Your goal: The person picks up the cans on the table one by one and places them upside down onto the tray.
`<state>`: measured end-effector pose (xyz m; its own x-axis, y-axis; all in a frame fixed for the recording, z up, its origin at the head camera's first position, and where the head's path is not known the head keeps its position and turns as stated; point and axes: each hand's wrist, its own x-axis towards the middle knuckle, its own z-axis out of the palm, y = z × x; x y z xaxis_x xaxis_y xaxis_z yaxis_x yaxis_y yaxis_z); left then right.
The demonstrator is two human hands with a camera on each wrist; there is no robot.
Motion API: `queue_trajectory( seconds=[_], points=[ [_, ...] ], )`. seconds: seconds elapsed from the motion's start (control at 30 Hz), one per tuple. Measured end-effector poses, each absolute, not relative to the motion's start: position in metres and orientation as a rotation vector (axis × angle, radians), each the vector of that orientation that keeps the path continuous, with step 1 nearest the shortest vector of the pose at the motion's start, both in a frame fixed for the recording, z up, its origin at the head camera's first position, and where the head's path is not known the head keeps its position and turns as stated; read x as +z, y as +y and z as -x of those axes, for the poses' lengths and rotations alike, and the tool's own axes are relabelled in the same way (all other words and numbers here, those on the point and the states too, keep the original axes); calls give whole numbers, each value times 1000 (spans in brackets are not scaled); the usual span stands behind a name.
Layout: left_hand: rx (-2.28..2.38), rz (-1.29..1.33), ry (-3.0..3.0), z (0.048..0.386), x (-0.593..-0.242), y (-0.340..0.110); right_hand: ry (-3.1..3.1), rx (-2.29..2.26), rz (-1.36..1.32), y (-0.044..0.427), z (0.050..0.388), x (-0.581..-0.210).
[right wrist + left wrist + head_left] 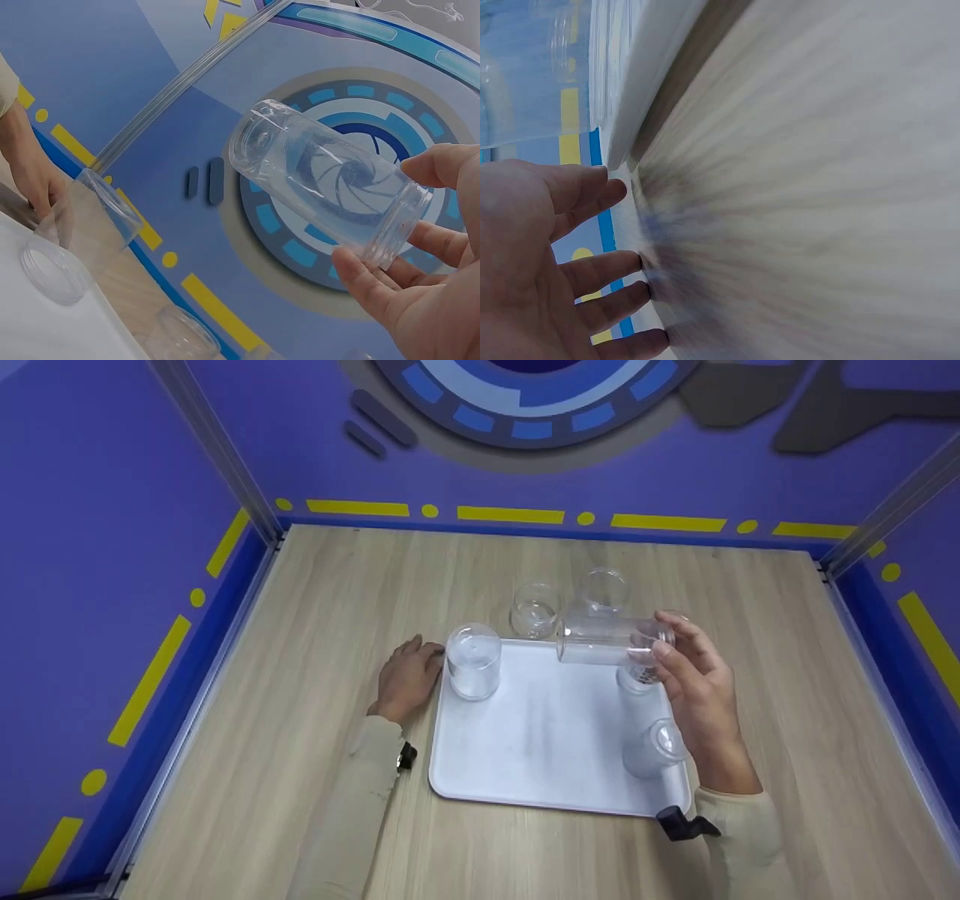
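Above the right back part of a white tray point(551, 727), my right hand point(701, 686) holds a clear jar point(611, 641) on its side. The thumb and fingers pinch its threaded neck point(401, 225), and its base points left. My left hand point(409, 679) lies beside the tray's left edge, fingers spread with the tips on the table point(840, 187). Close to it, a clear container point(474, 664) stands in the tray's back left corner. Another clear jar point(654, 750) stands near the tray's right edge. A further clear item point(636, 679) is partly hidden below the held jar.
Behind the tray are two clear cups point(535, 611) point(604, 589), the right one partly covered by the held jar. Blue printed panels point(480, 472) with metal corner posts point(214, 450) enclose the wooden table point(375, 577) at the back and sides.
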<state>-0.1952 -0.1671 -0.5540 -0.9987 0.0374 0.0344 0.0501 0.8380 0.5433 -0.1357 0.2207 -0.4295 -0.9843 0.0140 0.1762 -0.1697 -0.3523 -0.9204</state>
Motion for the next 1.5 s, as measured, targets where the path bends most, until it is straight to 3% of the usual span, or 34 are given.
queue_trajectory(
  seconds=[0.27,0.5,1.03,1.5],
  points=[
    [-1160,-101,-2731,186,-553,-169,-1678,2518,-254,221,133,-432],
    [-1231,-176,-2356,177,-518,-160,-1655,2531,-262,220,131,-433],
    [-1481,496,-2019,128,-443,-72,-1655,2554,-234,210,123,-433],
    [-1979,600,-2061,123,-437,-44,-1675,2573,-258,206,119,-432]
  ],
)
